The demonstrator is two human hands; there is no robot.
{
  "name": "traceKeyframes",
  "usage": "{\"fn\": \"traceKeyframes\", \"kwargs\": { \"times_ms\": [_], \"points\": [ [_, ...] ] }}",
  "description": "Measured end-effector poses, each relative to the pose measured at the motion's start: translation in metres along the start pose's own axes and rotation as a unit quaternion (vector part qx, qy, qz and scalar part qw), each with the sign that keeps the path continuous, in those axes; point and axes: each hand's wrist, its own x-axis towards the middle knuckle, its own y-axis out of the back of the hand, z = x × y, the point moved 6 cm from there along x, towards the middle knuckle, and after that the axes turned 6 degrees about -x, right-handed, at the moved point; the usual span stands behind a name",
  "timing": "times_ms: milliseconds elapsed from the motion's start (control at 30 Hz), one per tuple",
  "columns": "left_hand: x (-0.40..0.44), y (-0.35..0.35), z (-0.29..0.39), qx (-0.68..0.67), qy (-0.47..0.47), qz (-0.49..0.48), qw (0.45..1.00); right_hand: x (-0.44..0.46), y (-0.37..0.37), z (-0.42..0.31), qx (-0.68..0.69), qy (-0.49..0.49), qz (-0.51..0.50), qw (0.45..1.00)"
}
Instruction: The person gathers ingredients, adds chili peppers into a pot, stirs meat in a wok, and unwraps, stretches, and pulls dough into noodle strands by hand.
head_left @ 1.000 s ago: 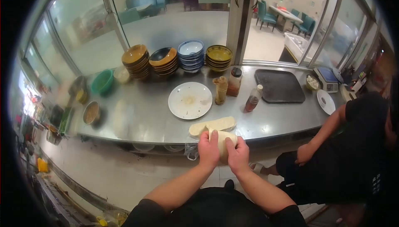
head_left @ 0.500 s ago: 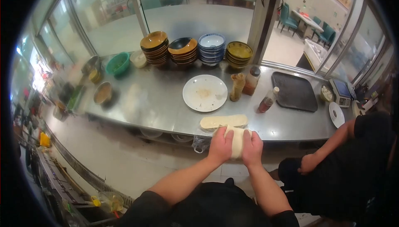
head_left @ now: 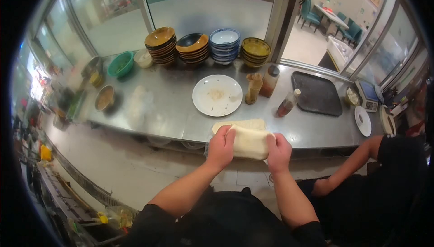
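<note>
A pale sheet of dough (head_left: 250, 143) is stretched between my two hands, above the counter's front edge. My left hand (head_left: 221, 147) grips its left end, thumb on top and fingers curled. On the right end my right hand (head_left: 278, 152) is closed in the same way. Behind the held sheet, a second flat piece of dough (head_left: 239, 124) lies at the counter's edge, partly hidden by the held one. A white plate (head_left: 217, 95) with brown crumbs stands just beyond.
Stacked bowls (head_left: 193, 50) line the back of the steel counter (head_left: 176, 120). Bottles (head_left: 287, 104), a black tray (head_left: 317, 94) and a scale (head_left: 367, 94) stand to the right. A green bowl (head_left: 120, 64) is at left. A person in black (head_left: 384, 183) is close on the right.
My hands have moved apart, and the dough between them is now wider. The person on the right appears lower and nearer my right arm. The view has shifted.
</note>
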Motion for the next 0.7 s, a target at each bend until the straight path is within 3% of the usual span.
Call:
{"fn": "traceKeyframes", "kwargs": {
  "times_ms": [33,67,100,133,167,233,267,300,367,400,433,500,633,700],
  "points": [
    [0.0,0.003,0.011,0.0,-0.004,-0.024,1.0,0.0,0.004,0.003,-0.001,0.002,0.0,1.0],
    [0.001,0.009,0.009,0.0,-0.004,-0.022,1.0,-0.006,0.002,0.004,0.117,0.038,-0.077,0.989],
    [-0.002,0.006,0.0,-0.091,0.04,-0.1,0.99,-0.013,-0.002,0.003,0.233,0.072,-0.153,0.958],
    [-0.006,0.002,-0.007,-0.179,0.081,-0.176,0.965,-0.02,-0.024,0.036,0.416,-0.231,-0.125,0.87],
    [-0.005,0.005,-0.017,-0.177,0.08,-0.177,0.965,-0.015,-0.033,0.043,0.418,-0.23,-0.125,0.87],
    [-0.005,-0.003,-0.068,-0.316,0.234,-0.231,0.89,-0.013,-0.064,0.061,0.454,-0.318,-0.222,0.802],
    [0.004,-0.003,-0.076,-0.28,0.238,-0.235,0.9,-0.009,-0.068,0.064,0.376,-0.29,-0.205,0.856],
    [0.0,-0.006,-0.081,-0.28,0.241,-0.232,0.9,-0.012,-0.074,0.069,0.376,-0.294,-0.207,0.854],
    [0.003,-0.011,-0.08,-0.164,0.269,-0.086,0.945,-0.003,-0.075,0.065,0.125,-0.13,-0.189,0.965],
    [0.009,-0.005,-0.074,-0.026,0.122,-0.025,0.992,0.001,-0.069,0.031,0.086,-0.017,-0.128,0.988],
    [0.008,-0.011,-0.08,-0.026,0.122,-0.021,0.992,0.003,-0.07,0.025,0.087,-0.016,-0.132,0.987],
    [0.005,-0.007,-0.046,0.048,-0.034,0.083,0.995,0.008,-0.065,0.014,-0.047,0.03,-0.079,0.995],
    [0.018,-0.001,-0.023,0.021,-0.02,0.077,0.997,0.025,-0.059,-0.004,-0.067,0.033,-0.074,0.994],
    [0.017,0.003,-0.011,0.043,-0.042,0.075,0.995,0.027,-0.052,0.005,0.035,0.035,-0.013,0.999]
  ]
}}
